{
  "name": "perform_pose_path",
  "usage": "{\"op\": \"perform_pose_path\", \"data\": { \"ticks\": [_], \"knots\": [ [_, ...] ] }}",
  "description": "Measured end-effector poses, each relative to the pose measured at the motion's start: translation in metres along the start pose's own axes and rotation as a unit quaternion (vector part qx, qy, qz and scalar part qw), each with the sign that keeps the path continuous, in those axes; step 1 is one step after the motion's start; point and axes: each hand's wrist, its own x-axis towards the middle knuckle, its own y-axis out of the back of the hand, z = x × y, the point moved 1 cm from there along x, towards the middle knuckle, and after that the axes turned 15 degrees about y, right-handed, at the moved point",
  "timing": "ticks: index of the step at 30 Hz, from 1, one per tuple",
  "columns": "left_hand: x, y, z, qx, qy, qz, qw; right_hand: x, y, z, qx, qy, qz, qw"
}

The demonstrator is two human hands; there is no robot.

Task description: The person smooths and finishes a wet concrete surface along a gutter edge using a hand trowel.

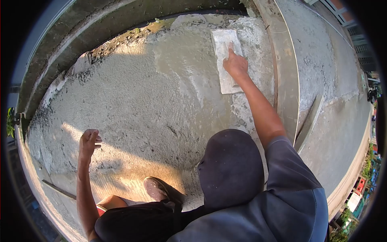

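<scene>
My right hand is closed on the handle of a flat, pale, rectangular plastering float, with the index finger stretched along it. The float lies against the wet grey cement near the upper right of the patch. Around it the surface looks smoother and wetter, while the cement to the left is rough and grainy. Over the left part of the cement, my left hand hangs in the air. Its fingers are loosely curled and a little apart, and nothing shows in them.
A curved concrete wall bounds the cement at the far left and top. On the right runs a raised edge, with a board leaning beyond it. My shoe stands at the near edge. A thin strip lies at lower left.
</scene>
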Motion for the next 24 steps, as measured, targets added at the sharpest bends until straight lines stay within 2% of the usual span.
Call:
{"op": "perform_pose_path", "data": {
  "ticks": [1,5,8,9,11,13,16,18,20,23,24],
  "knots": [
    [-0.002,-0.002,-0.003,-0.016,0.011,-0.004,1.0,-0.004,0.0,0.008,0.009,-0.029,-0.015,0.999],
    [0.002,-0.015,-0.016,-0.021,0.031,-0.024,0.999,0.039,0.016,0.027,0.006,0.023,0.027,0.999],
    [-0.002,-0.007,-0.016,-0.001,0.021,-0.015,1.0,0.015,0.015,0.039,0.041,0.009,0.066,0.997],
    [-0.004,-0.007,-0.013,-0.012,0.02,-0.017,1.0,-0.014,0.018,0.031,0.051,0.012,0.038,0.998],
    [-0.005,-0.01,-0.01,-0.014,0.02,-0.023,0.999,-0.081,0.009,0.0,0.054,0.062,-0.004,0.997],
    [-0.003,-0.016,-0.007,-0.008,0.023,-0.021,0.999,-0.126,-0.032,-0.021,0.059,0.179,0.052,0.981],
    [0.003,-0.024,0.006,0.008,0.015,-0.026,1.0,-0.115,-0.032,-0.063,0.048,0.181,-0.054,0.981],
    [0.001,-0.024,0.012,0.021,0.006,-0.02,1.0,-0.073,-0.039,-0.064,0.074,0.161,-0.005,0.984],
    [-0.003,-0.027,0.019,0.03,-0.012,-0.013,0.999,-0.035,-0.027,-0.06,0.078,0.121,-0.001,0.99],
    [0.001,-0.028,0.009,0.008,0.007,-0.03,1.0,-0.009,-0.034,-0.047,0.051,0.131,0.045,0.989],
    [-0.001,-0.025,0.006,0.003,0.009,-0.027,1.0,-0.015,-0.031,-0.048,0.045,0.114,0.032,0.992]
  ]
}}
